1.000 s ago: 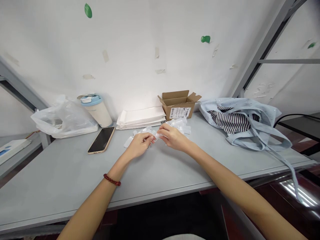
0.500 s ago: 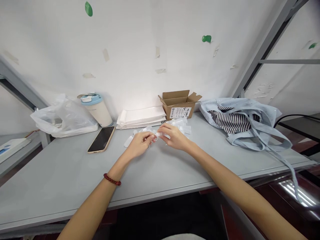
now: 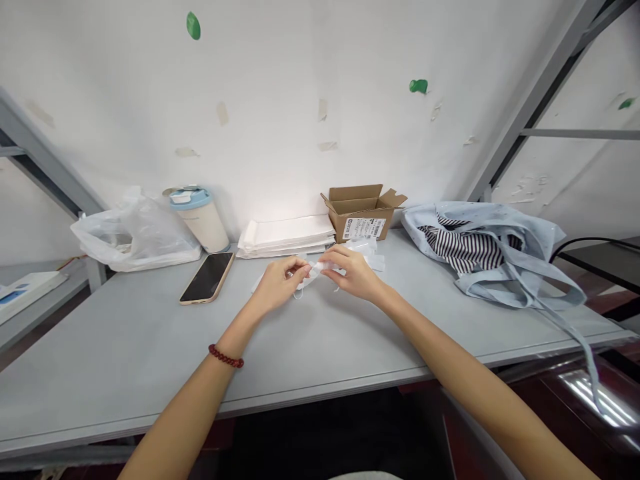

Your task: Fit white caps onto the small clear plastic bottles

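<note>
Grey tabletop (image 3: 320, 340) filled the middle of the frame before us, backed by a white wall (image 3: 280, 87) marked with tape scraps (image 3: 223, 113). At the centre, our right hand (image 3: 353, 273) pinched a small translucent plastic piece (image 3: 320, 266) between thumb and fingers. Our left hand (image 3: 280, 283) was at its left end, thumb and forefinger drawn together, though we could not tell whether they gripped it. More translucent plastic pieces (image 3: 379, 263) lay on the tabletop just beyond the hands. Left of centre, we saw a dark-screened phone (image 3: 207, 277) lying flat, a blue-lidded tumbler (image 3: 204, 223) and a white plastic bag (image 3: 135, 230). Behind the hands, white envelopes (image 3: 285, 232) were stacked beside an open cardboard box (image 3: 342, 229); a pale-blue cloth bag (image 3: 540, 231) slumped at the right of the frame.
</note>
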The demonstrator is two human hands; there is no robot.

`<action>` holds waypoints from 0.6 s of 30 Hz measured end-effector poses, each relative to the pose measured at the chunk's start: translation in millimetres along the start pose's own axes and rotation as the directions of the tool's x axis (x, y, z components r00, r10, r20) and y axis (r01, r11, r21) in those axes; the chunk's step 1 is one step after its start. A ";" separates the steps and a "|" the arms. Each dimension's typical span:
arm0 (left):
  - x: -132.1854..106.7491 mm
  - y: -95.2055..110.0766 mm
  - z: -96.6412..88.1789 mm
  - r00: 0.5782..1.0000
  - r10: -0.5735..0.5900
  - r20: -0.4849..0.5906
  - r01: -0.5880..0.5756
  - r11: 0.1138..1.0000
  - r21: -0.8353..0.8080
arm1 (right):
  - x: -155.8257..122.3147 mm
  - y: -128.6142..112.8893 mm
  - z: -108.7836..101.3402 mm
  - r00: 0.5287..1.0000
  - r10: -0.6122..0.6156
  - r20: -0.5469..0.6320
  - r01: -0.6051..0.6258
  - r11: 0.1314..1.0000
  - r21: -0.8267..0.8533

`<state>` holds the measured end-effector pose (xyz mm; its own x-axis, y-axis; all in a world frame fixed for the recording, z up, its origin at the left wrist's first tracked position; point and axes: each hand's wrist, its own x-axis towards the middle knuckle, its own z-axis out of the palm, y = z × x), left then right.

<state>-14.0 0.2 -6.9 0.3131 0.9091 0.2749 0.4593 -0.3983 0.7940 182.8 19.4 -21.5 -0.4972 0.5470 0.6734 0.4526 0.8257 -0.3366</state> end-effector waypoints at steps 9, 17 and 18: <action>1.5 3.5 -10.3 0.997 -0.047 -0.061 0.038 0.991 -0.131 | 5.4 -6.4 -8.0 0.962 0.273 -0.012 -0.268 0.950 0.158; 0.2 3.3 -4.3 0.996 -0.081 -0.036 0.074 0.981 -0.178 | 3.1 -5.5 -5.2 0.961 0.275 -0.019 -0.265 0.942 0.204; 0.2 2.5 -3.4 0.996 -0.084 -0.038 0.076 0.980 -0.183 | 2.7 -5.3 -4.6 0.961 0.275 -0.019 -0.265 0.942 0.204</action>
<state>-15.6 -0.2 -3.1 0.2415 0.9434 0.2274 0.3222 -0.2990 0.8982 182.5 15.9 -14.9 -0.3398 0.7502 0.5673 0.4074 0.6610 -0.6301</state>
